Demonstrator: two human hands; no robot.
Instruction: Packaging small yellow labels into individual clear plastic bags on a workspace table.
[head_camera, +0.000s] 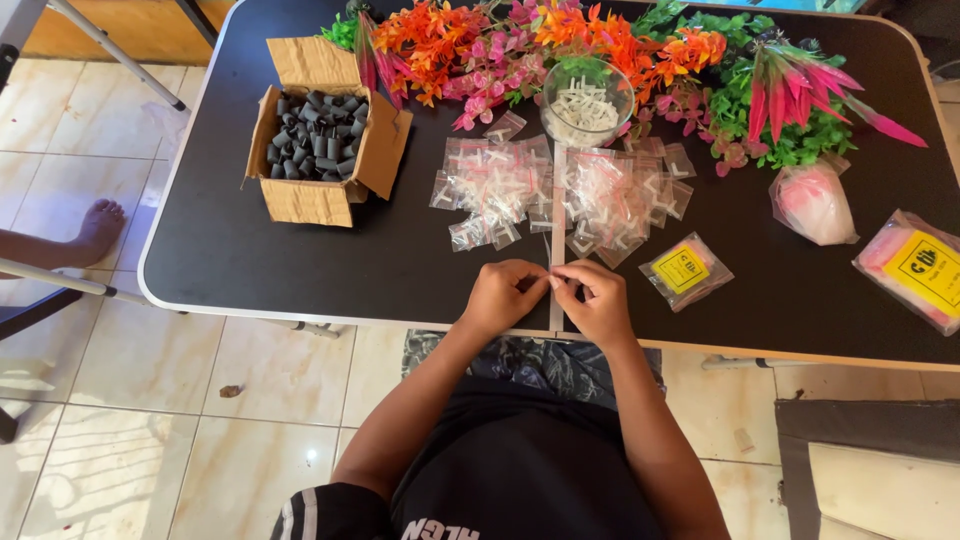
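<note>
Both hands, left hand (503, 296) and right hand (598, 300), are meeting at the near tabletop (300, 255) edge, fingers pinching one small clear bag (551, 281) between them (yellow-labelled square packet (685, 270) lying just right, more clear bags (560, 190) heaped behind).

One cardboard box (325, 130), one glass bowl (587, 100), two yellow-labelled packets (686, 270), two hands (553, 298).

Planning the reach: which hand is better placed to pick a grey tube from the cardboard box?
Left, probably. The cardboard box sits on the table's left side, nearer the left hand; the right hand would have to cross over it.
</note>
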